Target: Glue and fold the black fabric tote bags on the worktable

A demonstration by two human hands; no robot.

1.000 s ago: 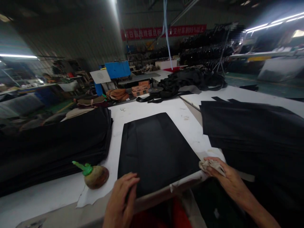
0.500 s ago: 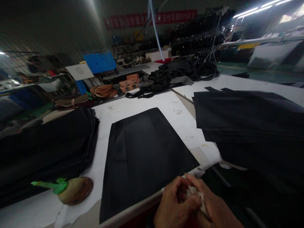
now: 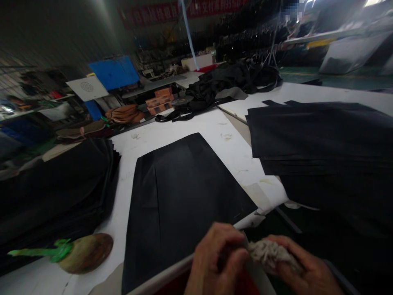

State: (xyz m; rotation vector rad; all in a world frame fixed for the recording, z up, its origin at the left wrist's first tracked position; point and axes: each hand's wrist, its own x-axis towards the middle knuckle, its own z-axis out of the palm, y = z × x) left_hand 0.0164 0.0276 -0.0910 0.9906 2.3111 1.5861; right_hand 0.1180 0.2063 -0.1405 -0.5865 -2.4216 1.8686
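A crumpled pale cloth (image 3: 272,255) is pinched in my right hand (image 3: 307,266), beyond the table's front edge. My left hand (image 3: 216,258) is beside it with curled fingers, close to the cloth's left end; whatever lies inside those fingers is hidden. A flat black sheet (image 3: 184,188) with a crease near its left side lies on the white table (image 3: 230,141), its front edge near my left hand. To the left sits a rounded brownish object (image 3: 87,253) with a green wrapped stem.
Black sheets are stacked at the left (image 3: 58,184) and at the right (image 3: 319,139). Tangled black straps (image 3: 233,84) lie at the back, near orange-brown boxes (image 3: 159,101) and a blue panel (image 3: 115,73).
My hands have moved apart, the right one going right with the cloth, which shows more now. The camera view has shifted, and the table items appear slightly higher or further left.
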